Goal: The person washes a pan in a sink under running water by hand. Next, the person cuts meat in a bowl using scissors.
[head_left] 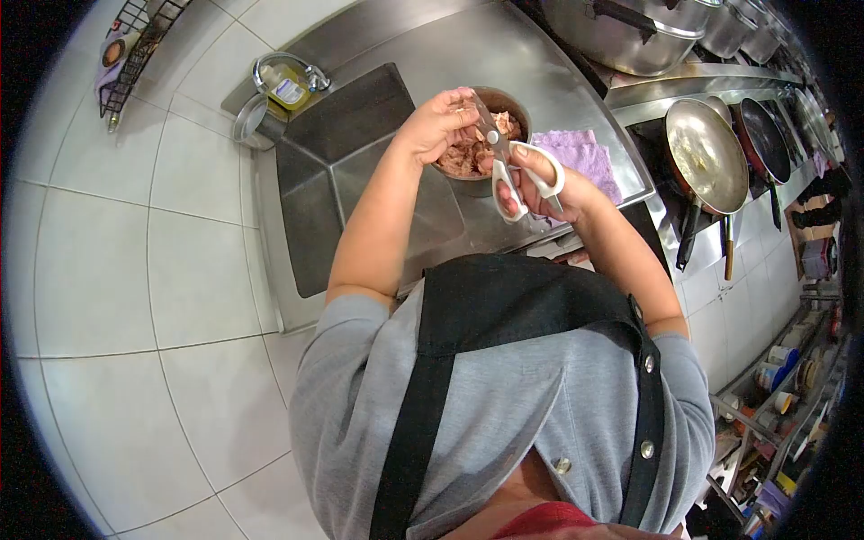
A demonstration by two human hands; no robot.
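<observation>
Scissors gripped in right hand over pot of meat — left hand curled beside blades, its hold unclear.

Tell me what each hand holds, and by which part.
The right hand holds scissors by their white handles. The left hand has its fingers near the blades; whether it grips anything cannot be told.
</observation>
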